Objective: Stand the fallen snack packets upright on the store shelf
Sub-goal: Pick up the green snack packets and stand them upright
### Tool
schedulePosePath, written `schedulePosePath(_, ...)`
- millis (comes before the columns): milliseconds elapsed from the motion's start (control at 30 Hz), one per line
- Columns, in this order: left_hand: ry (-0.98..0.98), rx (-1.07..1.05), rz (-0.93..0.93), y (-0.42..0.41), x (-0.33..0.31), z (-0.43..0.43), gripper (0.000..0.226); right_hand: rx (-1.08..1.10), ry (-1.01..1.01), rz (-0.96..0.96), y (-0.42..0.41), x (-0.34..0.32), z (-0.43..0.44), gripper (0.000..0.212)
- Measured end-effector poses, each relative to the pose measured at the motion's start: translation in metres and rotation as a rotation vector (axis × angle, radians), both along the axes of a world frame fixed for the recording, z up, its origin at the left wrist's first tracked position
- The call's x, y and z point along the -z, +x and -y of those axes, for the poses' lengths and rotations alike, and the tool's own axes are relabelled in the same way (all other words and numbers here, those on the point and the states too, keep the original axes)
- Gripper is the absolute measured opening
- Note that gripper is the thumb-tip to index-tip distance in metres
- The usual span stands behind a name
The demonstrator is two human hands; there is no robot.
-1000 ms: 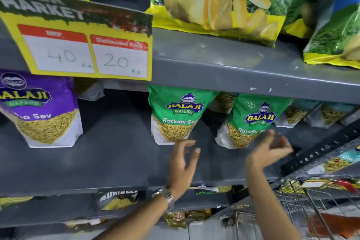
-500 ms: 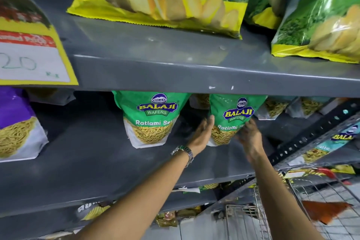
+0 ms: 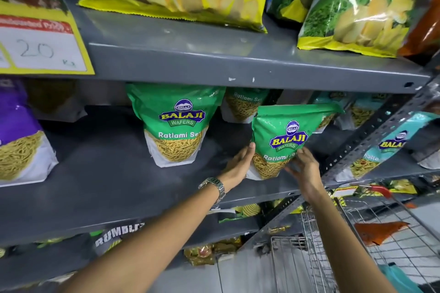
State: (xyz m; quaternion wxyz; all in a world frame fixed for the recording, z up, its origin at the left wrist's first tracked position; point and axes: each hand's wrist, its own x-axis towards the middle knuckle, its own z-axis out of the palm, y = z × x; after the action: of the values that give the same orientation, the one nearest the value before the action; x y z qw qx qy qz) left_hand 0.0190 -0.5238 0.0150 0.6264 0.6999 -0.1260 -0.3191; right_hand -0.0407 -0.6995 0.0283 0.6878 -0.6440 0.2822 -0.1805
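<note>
Head view: the packet sits on the grey shelf, between my hands, long axis near vertical, top tipped slightly right. My left hand presses its left edge, fingers extended; my right hand cups its lower right corner. Both touch it equally. Left of the packet stands one matching green packet; behind it, one more. Judgement: base needs seating flat.

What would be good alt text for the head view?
Both hands, left hand and right hand, hold a green Ratlami Sev packet on a grey shelf. Another green packet stands upright left of it.
</note>
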Motion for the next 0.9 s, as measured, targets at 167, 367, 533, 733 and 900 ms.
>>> schedulePosePath(167, 0.007, 0.027, -0.005, -0.02, 0.0, -0.003, 0.094, 0.002, -0.039, 0.021, -0.029, -0.002, -0.004, 0.023)
schedulePosePath(367, -0.034, -0.006, 0.006, -0.029, 0.005, -0.003, 0.067, -0.044, -0.081, 0.023, -0.043, 0.002, -0.004, 0.027)
schedulePosePath(533, -0.021, 0.005, 0.026, -0.031, 0.006, -0.002, 0.079, -0.023, -0.033, 0.033, -0.042, 0.005, -0.005, 0.035)
schedulePosePath(733, -0.124, -0.106, 0.09, -0.041, 0.008, -0.013, 0.059, 0.471, -0.326, 0.149, -0.047, 0.021, -0.034, 0.032)
schedulePosePath(900, -0.262, -0.643, 0.337, -0.05, 0.036, -0.075, 0.018, 0.164, -0.778, 0.421, -0.058, 0.051, -0.145, 0.018)
